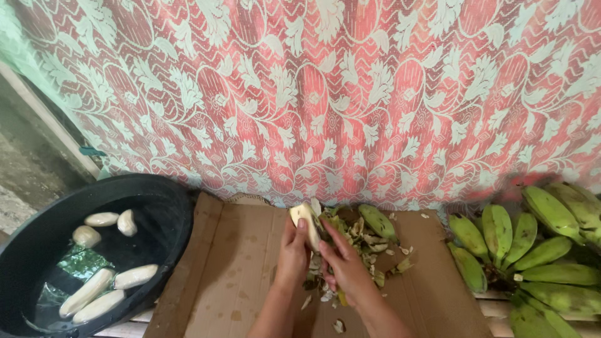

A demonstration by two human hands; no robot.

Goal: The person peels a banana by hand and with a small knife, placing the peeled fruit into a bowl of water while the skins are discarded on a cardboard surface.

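Nearest me I see my left hand (pixel 293 247) closed around a half-peeled banana (pixel 305 220) over the cardboard sheet (pixel 231 275), right hand (pixel 345 266) gripping its skin, peel scraps (pixel 366 241) behind, black water basin (pixel 169 206) left, green bananas (pixel 538 250) right, floral cloth (pixel 350 87) beyond.

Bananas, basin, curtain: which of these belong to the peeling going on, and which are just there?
In use:
left hand and right hand
half-peeled banana
peel scraps
black basin of peeled bananas
green bananas
cardboard

Just there:
red patterned curtain
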